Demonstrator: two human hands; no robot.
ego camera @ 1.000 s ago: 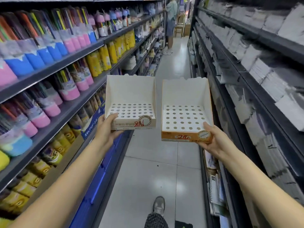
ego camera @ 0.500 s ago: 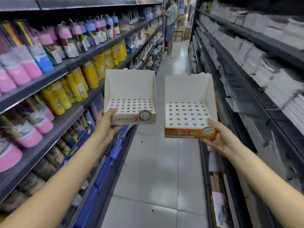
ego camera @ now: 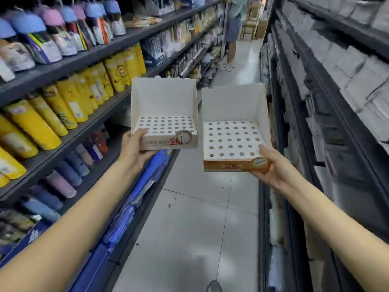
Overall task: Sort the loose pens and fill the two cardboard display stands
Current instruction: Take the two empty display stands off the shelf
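Centre frame: my left hand (ego camera: 134,152) pinches the white perforated cardboard display stand (ego camera: 164,116); my right hand (ego camera: 275,167) pinches the orange-fronted white one (ego camera: 234,127). Since a second ago, the left shelving (ego camera: 63,66) has slid past; both stands remain empty, no pens in view.

Dark metal shelving (ego camera: 88,57) at left stocked with yellow cylindrical pouches (ego camera: 69,102), blue and pink capped packs (ego camera: 52,34) above, grey tiled aisle floor (ego camera: 189,228), dark shelves of pale stacked paper goods (ego camera: 347,81) at right, a distant standing person (ego camera: 233,28).
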